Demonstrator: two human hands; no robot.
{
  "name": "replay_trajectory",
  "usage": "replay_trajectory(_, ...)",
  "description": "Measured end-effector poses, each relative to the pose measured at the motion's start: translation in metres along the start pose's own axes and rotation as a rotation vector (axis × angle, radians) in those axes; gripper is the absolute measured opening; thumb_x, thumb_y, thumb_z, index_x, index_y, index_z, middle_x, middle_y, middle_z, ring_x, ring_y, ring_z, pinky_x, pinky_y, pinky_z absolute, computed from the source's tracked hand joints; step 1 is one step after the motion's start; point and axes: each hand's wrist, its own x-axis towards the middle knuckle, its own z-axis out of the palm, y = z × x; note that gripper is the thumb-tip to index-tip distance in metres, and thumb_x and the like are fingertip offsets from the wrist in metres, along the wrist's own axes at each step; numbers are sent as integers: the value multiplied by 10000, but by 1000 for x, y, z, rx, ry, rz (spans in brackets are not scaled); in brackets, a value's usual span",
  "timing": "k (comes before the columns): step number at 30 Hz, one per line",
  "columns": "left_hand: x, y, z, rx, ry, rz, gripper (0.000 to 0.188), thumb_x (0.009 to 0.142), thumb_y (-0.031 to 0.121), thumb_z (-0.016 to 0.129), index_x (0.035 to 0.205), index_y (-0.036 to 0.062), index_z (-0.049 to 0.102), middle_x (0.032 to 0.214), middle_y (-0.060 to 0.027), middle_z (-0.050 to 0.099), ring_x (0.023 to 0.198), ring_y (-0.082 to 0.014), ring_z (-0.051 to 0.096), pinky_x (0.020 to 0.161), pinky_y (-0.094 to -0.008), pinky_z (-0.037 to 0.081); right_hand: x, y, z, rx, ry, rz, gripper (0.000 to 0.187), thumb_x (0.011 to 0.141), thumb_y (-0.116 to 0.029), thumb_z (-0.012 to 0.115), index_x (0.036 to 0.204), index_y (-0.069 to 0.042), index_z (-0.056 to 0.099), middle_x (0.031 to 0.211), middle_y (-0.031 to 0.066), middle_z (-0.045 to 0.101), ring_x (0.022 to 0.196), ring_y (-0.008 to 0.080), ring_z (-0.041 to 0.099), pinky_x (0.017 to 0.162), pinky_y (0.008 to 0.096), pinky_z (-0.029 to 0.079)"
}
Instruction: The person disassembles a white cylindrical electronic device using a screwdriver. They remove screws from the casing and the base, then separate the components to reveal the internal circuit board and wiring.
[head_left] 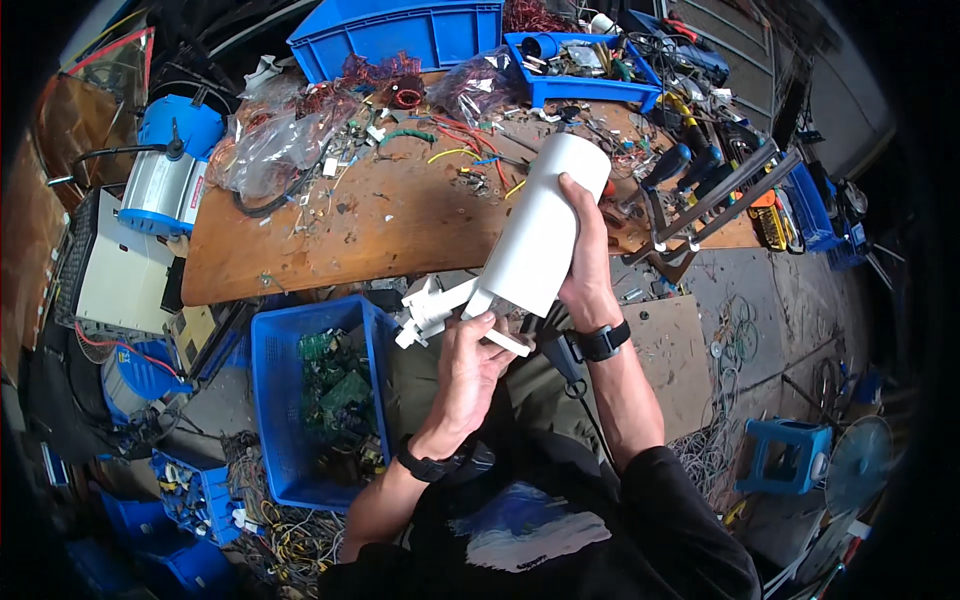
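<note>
A white plastic cylinder (541, 225) is held tilted over the near edge of the workbench, its upper end leaning away to the right. My right hand (588, 240) is closed around its right side, thumb near the top. At the lower end is a white plastic fitting (428, 306) with short stubs and a flat arm. My left hand (466, 368) grips this fitting from below with thumb and fingers. Whether the fitting is joined to the cylinder or only touches it, I cannot tell. The fingers behind both parts are partly hidden.
Wire scraps and cut pieces litter the wooden workbench (290, 255). A blue crate (262, 390) of green circuit boards stands at my left. Behind are a large blue bin (400, 40) and a blue parts tray (590, 90). Screwdrivers (668, 163) and a metal frame (720, 200) lie right.
</note>
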Motion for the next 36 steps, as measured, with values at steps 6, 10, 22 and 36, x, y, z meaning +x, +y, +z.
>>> replay_trajectory(6,-3,18,-10,124,-23,-69,484,1031,367,613,1364,26,525,1194,-124,656,1085,-280,704,1079,-502,524,-10,-2,4,-66,53,-122,517,947,-364,725,1284,-22,536,1053,80,645,868,155,675,733,326,577)
replay_trajectory(10,-20,19,-47,647,131,125,480,1018,212,666,1382,-21,460,1139,-150,609,891,-271,715,908,-403,595,-18,-25,0,-241,-34,-310,606,957,-416,682,1361,2,507,1093,115,674,933,196,710,791,352,616)
replay_trajectory(22,17,83,2,1848,-351,616,695,814,514,756,1269,1,643,1350,-223,633,1409,-404,491,1193,-767,123,-51,-12,-30,-123,-98,-351,771,844,-375,794,1403,26,446,1202,133,606,1058,221,645,877,376,552)
replay_trajectory(36,31,28,-59,1554,-442,740,408,762,239,825,1070,7,693,1057,-164,693,1101,-368,574,1014,-499,454,-91,-11,-49,-743,-651,-782,1282,488,-364,1071,1496,-27,356,1485,167,485,1351,289,513,1144,440,392)
